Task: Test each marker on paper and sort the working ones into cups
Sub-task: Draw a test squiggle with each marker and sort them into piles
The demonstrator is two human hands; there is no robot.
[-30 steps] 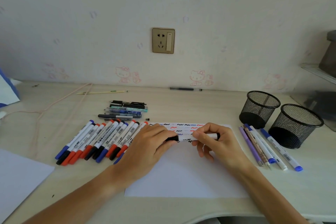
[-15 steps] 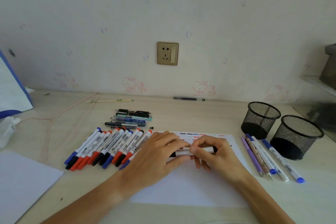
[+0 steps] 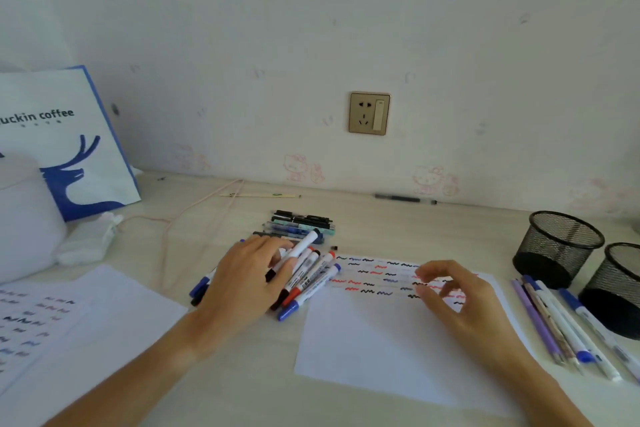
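My left hand (image 3: pixel 252 281) holds a white marker with a black cap (image 3: pixel 299 250) tilted over the row of red, blue and black markers (image 3: pixel 313 282) lying left of the paper. The white test paper (image 3: pixel 381 340) carries rows of red, blue and black squiggles along its far edge. My right hand (image 3: pixel 460 302) hovers over those squiggles, fingers loosely curled, holding nothing. Two black mesh cups (image 3: pixel 557 246) (image 3: pixel 620 288) stand at the right; no markers show inside them.
Several pens (image 3: pixel 554 319) lie between the paper and the cups. A pile of dark pens (image 3: pixel 301 224) sits behind the marker row. A second scribbled sheet (image 3: pixel 52 322) lies front left, with a white and blue coffee bag (image 3: pixel 69 142) behind it. A pen (image 3: pixel 403 198) rests by the wall.
Both hands held the black-capped marker over the paper. My right hand has let go, and my left hand has carried the marker left over the marker row. The view has swung left.
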